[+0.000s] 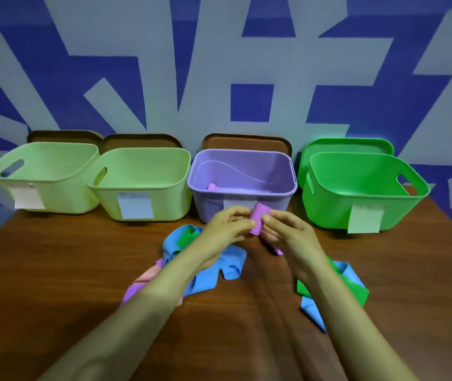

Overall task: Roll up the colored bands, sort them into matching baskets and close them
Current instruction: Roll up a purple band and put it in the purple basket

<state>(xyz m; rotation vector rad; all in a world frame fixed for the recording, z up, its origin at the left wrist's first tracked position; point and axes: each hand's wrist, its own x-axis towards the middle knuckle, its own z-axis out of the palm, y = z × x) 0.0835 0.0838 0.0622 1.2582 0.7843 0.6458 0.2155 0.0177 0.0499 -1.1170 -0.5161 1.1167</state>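
My left hand (226, 229) and my right hand (288, 232) both pinch a purple band (257, 218), rolled into a short tube, just in front of the purple basket (247, 200). A loose tail of the band hangs under my right hand. One rolled purple band (212, 187) lies inside the purple basket. Loose blue bands (230, 266), green bands (356, 292), a pink band (146, 274) and a purple band (131, 294) lie on the wooden table (54, 270) under my forearms.
Four open baskets stand in a row at the table's back: two pale green baskets (63, 199) (164, 202), the purple one, and a bright green basket (329, 207). Each carries a paper label. Lids (247, 143) lean against the wall behind them.
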